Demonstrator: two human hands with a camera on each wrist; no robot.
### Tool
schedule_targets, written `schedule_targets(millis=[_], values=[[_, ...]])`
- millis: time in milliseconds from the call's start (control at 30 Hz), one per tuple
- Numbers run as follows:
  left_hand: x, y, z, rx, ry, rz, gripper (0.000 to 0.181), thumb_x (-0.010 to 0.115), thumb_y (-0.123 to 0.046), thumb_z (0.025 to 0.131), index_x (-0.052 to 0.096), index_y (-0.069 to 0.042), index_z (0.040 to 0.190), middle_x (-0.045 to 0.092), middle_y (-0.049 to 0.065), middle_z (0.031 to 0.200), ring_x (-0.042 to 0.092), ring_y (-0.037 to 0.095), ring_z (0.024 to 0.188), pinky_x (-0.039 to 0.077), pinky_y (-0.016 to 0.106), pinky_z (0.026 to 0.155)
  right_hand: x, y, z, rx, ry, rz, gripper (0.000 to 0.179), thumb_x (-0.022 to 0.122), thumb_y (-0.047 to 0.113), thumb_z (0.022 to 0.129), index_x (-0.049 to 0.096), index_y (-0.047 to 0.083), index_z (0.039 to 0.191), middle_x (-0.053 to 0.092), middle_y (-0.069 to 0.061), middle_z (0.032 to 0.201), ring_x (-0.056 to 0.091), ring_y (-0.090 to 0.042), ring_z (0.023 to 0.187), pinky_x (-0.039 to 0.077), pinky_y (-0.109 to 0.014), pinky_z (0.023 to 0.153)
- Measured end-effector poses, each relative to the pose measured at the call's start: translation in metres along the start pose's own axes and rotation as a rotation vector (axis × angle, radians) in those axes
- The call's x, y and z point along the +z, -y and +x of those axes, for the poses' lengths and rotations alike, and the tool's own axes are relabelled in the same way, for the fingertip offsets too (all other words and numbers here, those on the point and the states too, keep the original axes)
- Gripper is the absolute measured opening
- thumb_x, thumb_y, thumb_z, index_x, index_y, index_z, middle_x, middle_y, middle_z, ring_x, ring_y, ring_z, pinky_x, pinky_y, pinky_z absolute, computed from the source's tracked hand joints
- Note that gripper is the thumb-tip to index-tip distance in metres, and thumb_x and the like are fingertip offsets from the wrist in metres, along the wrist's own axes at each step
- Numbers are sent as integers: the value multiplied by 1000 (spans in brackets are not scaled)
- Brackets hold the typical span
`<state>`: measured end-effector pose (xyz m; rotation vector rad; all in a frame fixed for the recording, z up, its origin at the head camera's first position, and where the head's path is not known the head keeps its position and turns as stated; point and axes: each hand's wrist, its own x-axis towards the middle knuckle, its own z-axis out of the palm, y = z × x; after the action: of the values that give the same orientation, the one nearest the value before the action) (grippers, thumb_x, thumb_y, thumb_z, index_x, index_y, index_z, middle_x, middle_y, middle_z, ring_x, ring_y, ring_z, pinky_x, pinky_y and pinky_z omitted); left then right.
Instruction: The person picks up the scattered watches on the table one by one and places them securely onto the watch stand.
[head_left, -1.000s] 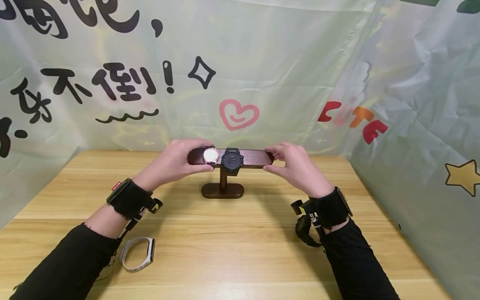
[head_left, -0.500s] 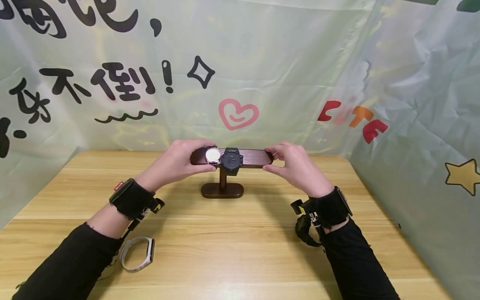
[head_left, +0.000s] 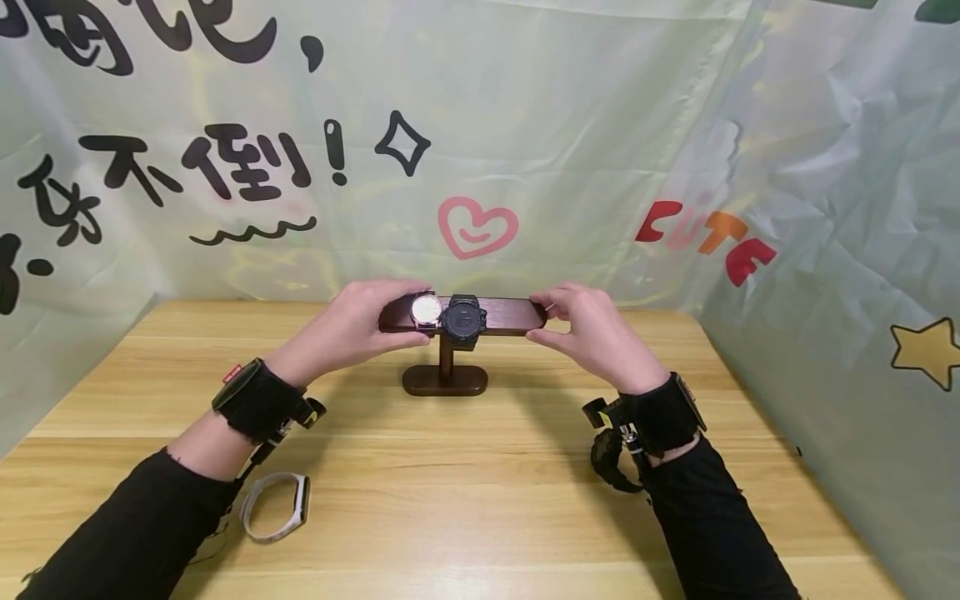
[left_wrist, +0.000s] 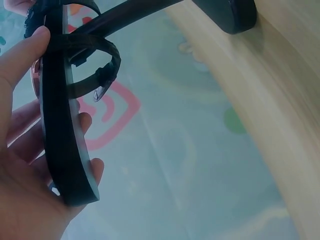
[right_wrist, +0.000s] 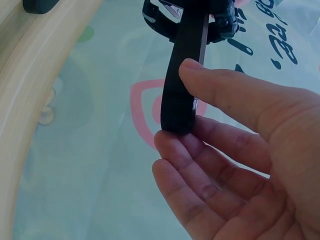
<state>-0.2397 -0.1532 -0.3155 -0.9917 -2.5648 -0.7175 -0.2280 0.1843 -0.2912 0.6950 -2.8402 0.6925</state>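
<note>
A dark wooden watch stand [head_left: 517,316] holds two watches on its crossbar. Nearer the bar's left end is a wristwatch [head_left: 426,310] with a pale dial and rose-gold rim; its dark strap [left_wrist: 116,57] and buckle loop beneath the bar in the left wrist view. Just right of it sits a chunky black watch [head_left: 463,319]. My left hand [head_left: 367,321] reaches round the left end, thumb against the pale-dialled wristwatch's strap and fingers over the far side. With thumb and fingers, my right hand [head_left: 581,325] pinches the bar's right end [right_wrist: 177,105].
The stand's oval base [head_left: 446,382] rests on the wooden table [head_left: 450,500]. A white fitness band [head_left: 276,508] lies beside my left forearm. Close behind the table hangs a printed cloth [head_left: 585,150], which also runs along the right side.
My left hand has slid the pale-dialled wristwatch slightly right along the bar, closer to the black watch; over the last half second it barely moves. My right hand stays at the right end.
</note>
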Motion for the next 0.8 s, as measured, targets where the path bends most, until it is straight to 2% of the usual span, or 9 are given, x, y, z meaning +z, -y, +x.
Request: schedule_targets(millis=[133,233,433,633,800], values=[[-3,0,-3,10,-1,9,65,88,-31,92,63,-11,148,71,13,142,71,28,120,62,45,97,-1,1,0,3,4,-3,51,83,21,96,68,3,142,70,-15,132,70,-34,119,60,-49,101],[-5,0,-6,7,1,13,64,88,-30,93,63,-12,149,70,14,143,70,29,123,62,47,99,-1,1,-1,5,8,-2,52,83,21,96,67,3,143,69,-15,133,70,-33,119,60,-48,101],[-10,-1,-12,-6,-5,26,61,87,-29,93,65,-14,148,71,12,140,70,27,121,61,46,98,-2,2,-2,-4,13,-15,56,84,23,96,65,2,145,68,-16,135,69,-35,124,59,-49,101],[-14,0,-18,-9,-16,21,55,87,-27,93,68,-14,143,72,10,135,70,23,111,61,42,90,-5,4,-4,-19,3,-29,54,82,25,98,66,3,144,68,-16,136,67,-36,127,58,-51,103],[-19,2,-24,11,-35,35,51,88,-27,93,70,-13,139,73,8,131,70,22,107,62,42,89,-7,7,-6,-26,-7,-34,53,81,26,98,67,3,143,69,-16,135,66,-37,127,57,-52,103]])
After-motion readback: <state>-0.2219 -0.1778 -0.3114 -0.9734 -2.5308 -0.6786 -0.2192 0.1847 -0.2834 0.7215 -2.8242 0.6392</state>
